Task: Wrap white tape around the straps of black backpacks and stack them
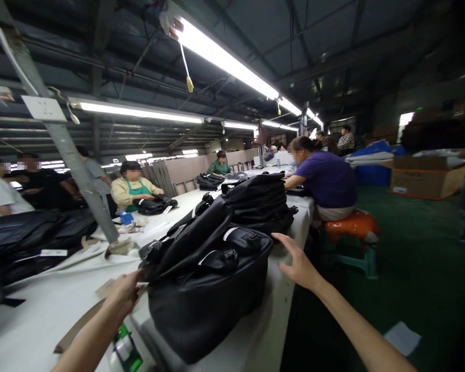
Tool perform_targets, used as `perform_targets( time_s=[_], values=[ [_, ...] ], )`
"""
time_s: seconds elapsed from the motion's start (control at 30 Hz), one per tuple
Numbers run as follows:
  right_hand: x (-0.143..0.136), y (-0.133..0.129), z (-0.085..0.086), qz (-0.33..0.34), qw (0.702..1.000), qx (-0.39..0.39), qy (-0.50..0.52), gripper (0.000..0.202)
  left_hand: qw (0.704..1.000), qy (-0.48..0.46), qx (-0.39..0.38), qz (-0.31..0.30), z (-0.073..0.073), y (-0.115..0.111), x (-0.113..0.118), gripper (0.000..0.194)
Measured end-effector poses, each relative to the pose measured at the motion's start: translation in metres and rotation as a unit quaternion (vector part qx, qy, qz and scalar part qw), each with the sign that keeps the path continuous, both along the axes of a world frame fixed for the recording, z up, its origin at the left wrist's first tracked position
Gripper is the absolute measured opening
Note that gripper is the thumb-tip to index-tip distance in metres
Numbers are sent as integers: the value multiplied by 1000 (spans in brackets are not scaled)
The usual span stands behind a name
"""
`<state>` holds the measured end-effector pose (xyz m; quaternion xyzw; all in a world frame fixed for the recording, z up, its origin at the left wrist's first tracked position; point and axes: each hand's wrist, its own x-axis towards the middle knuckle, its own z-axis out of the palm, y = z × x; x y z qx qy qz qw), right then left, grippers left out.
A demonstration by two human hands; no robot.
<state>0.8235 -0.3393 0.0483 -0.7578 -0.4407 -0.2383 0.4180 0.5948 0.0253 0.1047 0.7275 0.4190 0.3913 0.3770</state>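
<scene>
A large black bag [213,289] with a smooth, leather-like surface lies on the white-covered table in front of me. Black buckles [251,238] and pale-edged flaps show on its upper side. My left hand [126,292] is at the bag's left edge, fingers stretched toward it; whether the fingertips touch is hard to tell. On the opposite side, my right hand [298,263] is open with thumb and fingers apart, beside the bag's right corner and holding nothing. Behind the bag rises a pile of black bags [259,201].
More black bags [34,232] lie on the left, past a slanted metal post [81,170]. A person in purple [325,175] sits at the table's right edge on a stool [352,227]. Across the table, a person in a green apron [135,188] handles a black bag. Cardboard boxes [422,178] stand right.
</scene>
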Motion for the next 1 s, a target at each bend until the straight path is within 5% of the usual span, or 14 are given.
perform_targets(
  time_s=[0.1,0.13,0.2,0.3,0.5,0.63,0.83,1.0],
  values=[
    [-10,6,25,63,987,-109,-100,69,989,-24,144,-24,9,-60,-31,67],
    [-10,12,29,67,981,-124,-130,70,964,-10,250,-87,10,-83,-37,68],
    [-6,25,33,70,973,-133,-174,67,870,102,419,-240,14,-125,-35,72],
    [-1,33,37,75,969,-134,-195,53,793,243,494,-262,25,-156,-13,68],
    [-14,20,66,81,959,-173,-208,41,707,371,536,-275,49,-145,5,21],
    [-33,13,73,52,945,-242,-213,22,705,351,569,-236,35,-143,-9,18],
    [-58,23,47,29,939,-249,-236,52,683,390,540,-299,9,-142,-11,27],
    [-47,49,4,21,916,-238,-322,17,631,375,597,-324,6,-140,-8,25]
  ],
)
